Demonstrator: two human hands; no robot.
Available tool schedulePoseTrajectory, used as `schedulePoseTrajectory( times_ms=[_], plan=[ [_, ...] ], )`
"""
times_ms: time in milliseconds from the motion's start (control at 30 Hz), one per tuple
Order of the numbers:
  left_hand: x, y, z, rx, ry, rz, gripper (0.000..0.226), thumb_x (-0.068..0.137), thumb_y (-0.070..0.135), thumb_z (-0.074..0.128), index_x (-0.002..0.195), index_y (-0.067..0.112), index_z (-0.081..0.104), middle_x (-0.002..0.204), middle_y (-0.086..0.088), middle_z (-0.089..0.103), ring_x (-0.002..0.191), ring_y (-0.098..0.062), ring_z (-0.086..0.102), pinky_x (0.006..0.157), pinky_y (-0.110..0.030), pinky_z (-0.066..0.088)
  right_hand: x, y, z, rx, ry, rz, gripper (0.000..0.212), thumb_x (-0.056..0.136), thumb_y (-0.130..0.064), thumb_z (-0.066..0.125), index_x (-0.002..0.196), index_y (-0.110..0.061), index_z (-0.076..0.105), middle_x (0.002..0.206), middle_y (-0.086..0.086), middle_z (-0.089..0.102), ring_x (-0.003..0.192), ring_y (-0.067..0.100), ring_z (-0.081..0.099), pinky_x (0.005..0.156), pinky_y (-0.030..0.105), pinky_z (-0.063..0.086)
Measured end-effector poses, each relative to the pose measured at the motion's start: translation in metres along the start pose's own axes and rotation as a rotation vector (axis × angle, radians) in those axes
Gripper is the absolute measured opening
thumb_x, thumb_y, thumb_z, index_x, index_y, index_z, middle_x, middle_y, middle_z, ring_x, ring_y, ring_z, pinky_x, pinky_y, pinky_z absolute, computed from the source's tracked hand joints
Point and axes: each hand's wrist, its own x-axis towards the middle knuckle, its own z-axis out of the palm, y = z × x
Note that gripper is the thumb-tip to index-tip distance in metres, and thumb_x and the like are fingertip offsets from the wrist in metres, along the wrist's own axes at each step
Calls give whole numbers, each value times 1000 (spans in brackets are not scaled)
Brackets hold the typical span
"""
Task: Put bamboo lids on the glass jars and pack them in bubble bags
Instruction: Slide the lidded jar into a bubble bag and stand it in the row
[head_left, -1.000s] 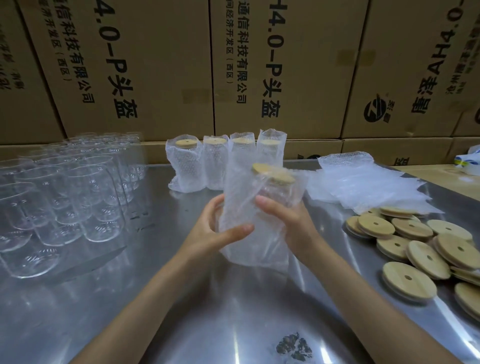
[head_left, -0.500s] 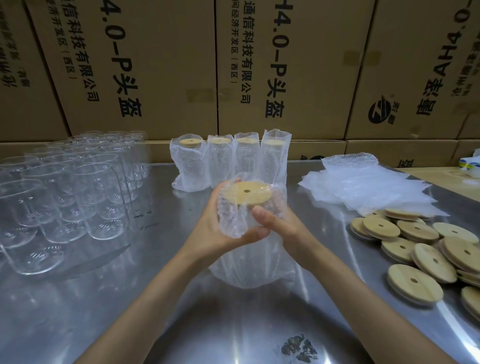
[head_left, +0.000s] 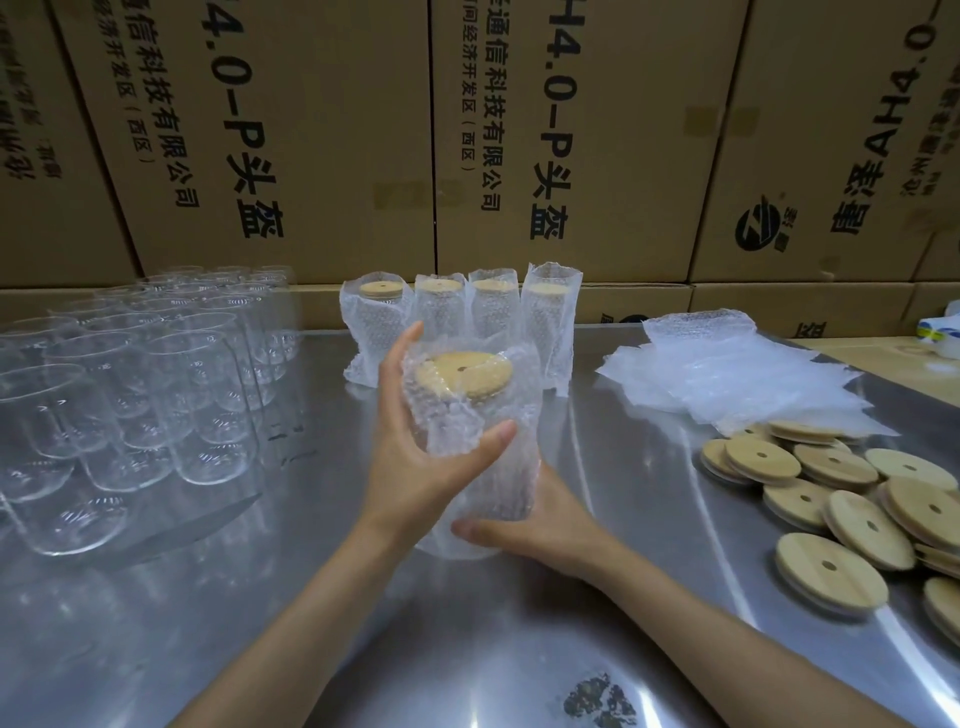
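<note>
Holding the bagged jar upright at frame centre, left hand wraps its upper wall, right hand cups its base; packed row stands just behind.

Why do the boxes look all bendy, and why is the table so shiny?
Head view: the wide-angle lens makes the cardboard boxes lean outward at the edges; the steel table mirrors overhead light in white streaks; the empty glass jars glint and blur together on the left.
</note>
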Motion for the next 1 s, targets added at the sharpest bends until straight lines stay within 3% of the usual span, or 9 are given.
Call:
schedulePoseTrajectory(
  times_ms=[67, 133, 200, 300, 433, 533, 633, 733, 1000],
  plan=[
    [2, -5, -1, 18, -5, -1, 106, 55, 47, 82, 143, 42, 23, 140, 18, 44, 128, 4, 44, 102, -17, 42, 2, 3, 0, 9, 87, -4, 80, 71, -13, 85, 138, -19, 41, 127, -11, 61, 121, 2, 55, 91, 13, 45],
    [6, -11, -3, 4, -16, -33, 114, 49, 57, 84, 140, 48, 15, 146, 9, 38, 134, -4, 41, 110, -29, 37, 7, 9, -6, 52, 185, 2, 76, 71, -8, 83, 136, -12, 43, 126, -1, 63, 117, 10, 59, 91, 19, 48],
    [9, -20, -7, -25, -2, -95, 115, 43, 73, 79, 135, 53, 14, 148, 12, 33, 133, -3, 40, 105, -22, 35, 15, 15, -17, 101, 303, 40, 70, 72, -3, 82, 132, -7, 45, 121, 9, 64, 110, 16, 63, 87, 23, 52],
    [9, -44, -16, 5, 32, -205, 118, 43, 80, 73, 139, 44, 16, 145, 11, 33, 128, -4, 43, 97, -19, 34, 26, 24, -40, 196, 506, 116, 61, 75, -9, 79, 129, -15, 51, 118, 1, 66, 106, 7, 65, 92, 25, 52],
    [20, -86, -29, 150, 169, -377, 85, 79, 41, 73, 145, 22, 22, 147, -4, 33, 130, -18, 42, 106, -36, 38, 40, 41, -80, 133, 802, 282, 86, 76, -27, 81, 143, -10, 30, 139, 8, 50, 127, 23, 50, 109, 44, 39],
    [34, -107, -37, 208, 224, -422, 71, 87, 25, 69, 143, 15, 27, 145, -7, 36, 128, -22, 44, 105, -36, 39, 53, 53, -104, 95, 934, 339, 86, 77, -33, 80, 139, -14, 23, 141, 11, 43, 125, 26, 47, 109, 43, 38],
    [44, -122, -43, 258, 190, -428, 72, 87, 24, 70, 144, 16, 27, 144, -7, 38, 120, -17, 44, 104, -36, 39, 68, 67, -120, 13, 1009, 384, 93, 77, -39, 78, 140, -13, 15, 141, 7, 39, 126, 27, 44, 98, 29, 33],
    [58, -135, -49, 292, 201, -442, 70, 87, 26, 69, 143, 16, 28, 143, -7, 41, 123, -20, 46, 105, -38, 39, 84, 80, -129, -61, 1025, 391, 95, 77, -40, 78, 141, -15, 12, 138, 7, 41, 121, 25, 45, 91, 27, 33],
    [95, -170, -56, 298, 189, -473, 69, 85, 16, 71, 142, 12, 32, 141, -8, 44, 127, -23, 46, 105, -42, 41, 121, 108, -151, -338, 1047, 450, 78, 76, -44, 76, 127, -14, 26, 132, 9, 42, 113, 35, 50, 86, 45, 41]
  ],
)
